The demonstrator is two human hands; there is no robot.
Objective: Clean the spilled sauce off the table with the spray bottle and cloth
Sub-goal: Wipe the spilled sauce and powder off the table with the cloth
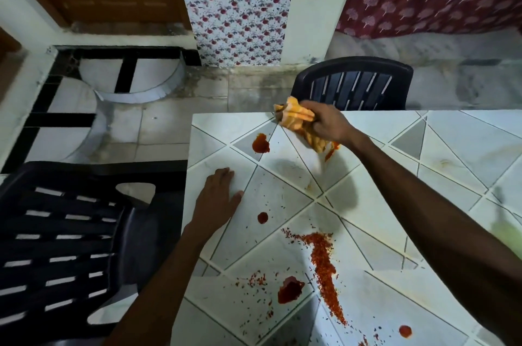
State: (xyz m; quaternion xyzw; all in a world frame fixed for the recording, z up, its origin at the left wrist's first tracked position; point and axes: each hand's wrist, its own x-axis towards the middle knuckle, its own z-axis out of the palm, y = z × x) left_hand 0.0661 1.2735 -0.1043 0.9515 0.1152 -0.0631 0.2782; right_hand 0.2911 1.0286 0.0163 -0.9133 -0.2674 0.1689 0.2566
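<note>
My right hand (327,122) grips a bunched orange cloth (298,116) near the far edge of the tiled table (423,176). The cloth's lower end touches a smeared streak of red sauce (330,152). A round sauce blob (260,143) lies just left of the cloth. My left hand (219,198) rests flat on the table near its left edge, holding nothing. Closer to me are a small red drop (262,217), a larger puddle (289,290), a drop at the front (405,331) and a long trail of red flakes (324,263). No spray bottle is clearly in view.
A black plastic chair (62,246) stands at the table's left side. Another black chair (353,85) stands behind the far edge. A blurred greenish shape (505,229) sits at the right border. The table's left edge (187,176) drops to a tiled floor.
</note>
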